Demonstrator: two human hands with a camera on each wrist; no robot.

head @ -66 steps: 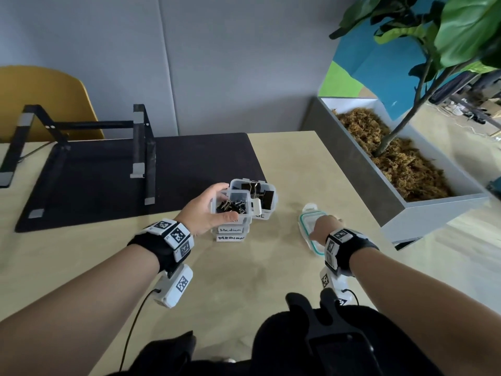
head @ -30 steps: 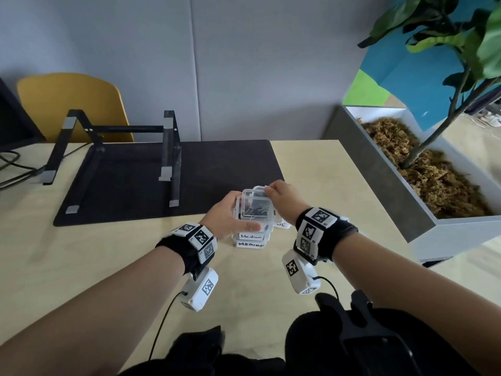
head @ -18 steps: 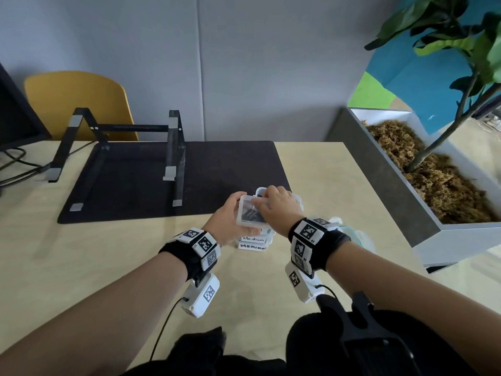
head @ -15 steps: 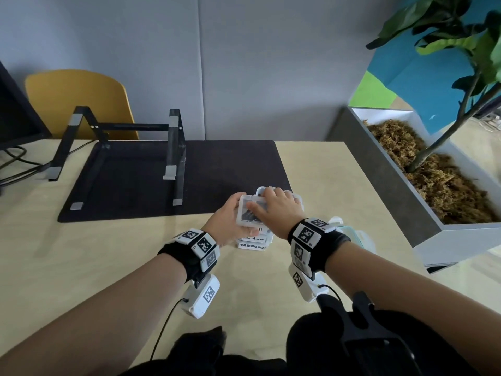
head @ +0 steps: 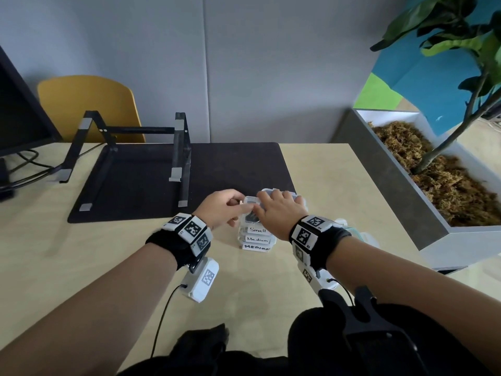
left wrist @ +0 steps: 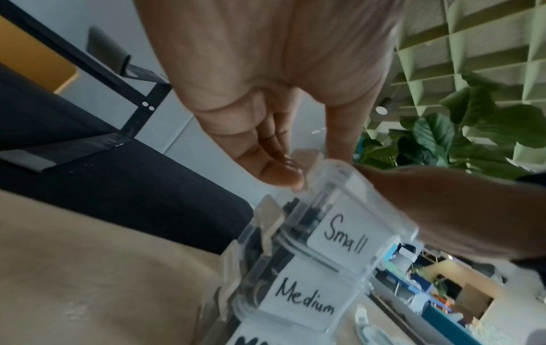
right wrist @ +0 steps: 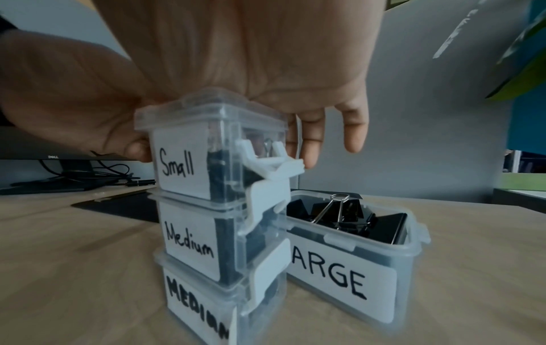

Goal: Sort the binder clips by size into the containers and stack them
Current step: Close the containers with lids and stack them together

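Three clear containers stand stacked near the table's middle: Small (head: 256, 229) (right wrist: 177, 163) on top, Medium (head: 257, 239) (right wrist: 189, 238) under it, a second Medium (head: 256, 247) (right wrist: 195, 303) at the bottom. My right hand (head: 279, 210) (right wrist: 266, 70) lies flat on the Small container's lid, fingers straight. My left hand (head: 238, 210) (left wrist: 280, 163) grips the Small container's left side, fingertips at its latch tab and thumb on the front. The right latch (right wrist: 271, 161) sticks out unclipped. Behind the stack the Large container (right wrist: 354, 256) stands without a lid, with black binder clips inside.
A loose lid with a green seal (head: 357, 234) lies behind my right wrist. A black mat (head: 230, 169) carries a laptop stand (head: 135, 158) at the back left. A monitor (head: 16, 118) is far left; a planter box (head: 406, 185) lines the right edge.
My right hand came over from the lid on the right, set a lid on the Small container and now lies flat on it. My left hand stayed at the stack.
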